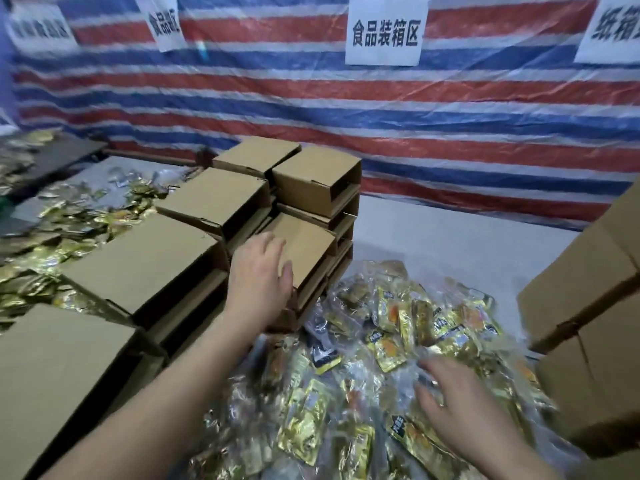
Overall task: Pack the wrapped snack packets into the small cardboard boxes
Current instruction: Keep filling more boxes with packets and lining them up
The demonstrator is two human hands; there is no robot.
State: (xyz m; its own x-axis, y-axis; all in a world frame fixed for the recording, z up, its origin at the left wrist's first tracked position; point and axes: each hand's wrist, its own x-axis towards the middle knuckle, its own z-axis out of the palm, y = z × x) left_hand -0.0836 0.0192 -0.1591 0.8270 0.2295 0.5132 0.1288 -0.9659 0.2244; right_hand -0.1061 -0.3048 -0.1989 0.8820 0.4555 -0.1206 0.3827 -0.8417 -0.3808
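1. While my left hand (261,271) rests on the small cardboard box (301,249) it has reached for, its fingers lie fairly straight over the lid and near edge, touching but not curled round it.
2. My right hand (457,408) lies spread on the heap of snack packets (391,344), fingers straight and pressing down; I see no packet pinched or lifted.
3. Progress, as I judge it: many closed boxes (194,216) stand stacked just left of and beyond the left hand, so a good share looks packed, though I cannot see inside any.
4. What is left looks large: the heap spreads under and all around the right hand, and a second spill of gold packets (69,237) lies well to the left of the stacks.
5. The box under the left hand lies flat, its long axis running from the palm away and to the right, toward the striped tarpaulin (346,109); the lid faces up.
6. The packets point every way; those just beyond the right fingertips stand roughly lengthwise away from me, but motion blur hides the finer detail.
7. Larger cartons (588,306) stand right of the right hand.
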